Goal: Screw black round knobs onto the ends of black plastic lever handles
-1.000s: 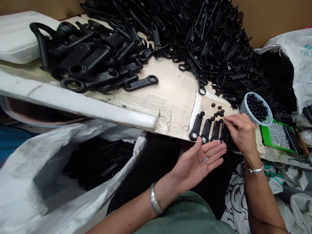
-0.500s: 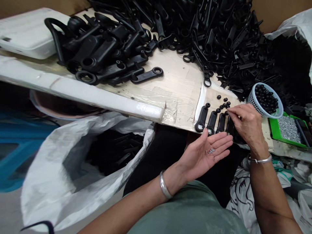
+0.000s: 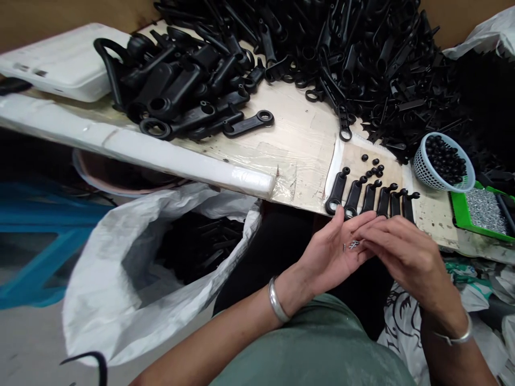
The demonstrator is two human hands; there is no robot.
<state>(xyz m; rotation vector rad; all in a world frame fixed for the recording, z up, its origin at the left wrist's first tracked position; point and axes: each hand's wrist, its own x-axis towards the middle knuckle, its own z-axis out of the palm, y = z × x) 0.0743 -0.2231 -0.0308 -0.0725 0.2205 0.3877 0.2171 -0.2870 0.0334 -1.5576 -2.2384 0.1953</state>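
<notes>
Black pile (image 3: 362,64) spread behind basket (image 3: 422,167), top cut off. Left hand (image 3: 330,251), below-left of basket, lay flat, palm up; right hand (image 3: 411,253), also below-left, curled over it, fingertips hidden, couldn't tell if pinching. Six levers (image 3: 370,197) lined front-left of basket, several bottoms covered. Pins (image 3: 353,244) sat in left palm. Likely step: picking a pin; called for fine pinch.
</notes>
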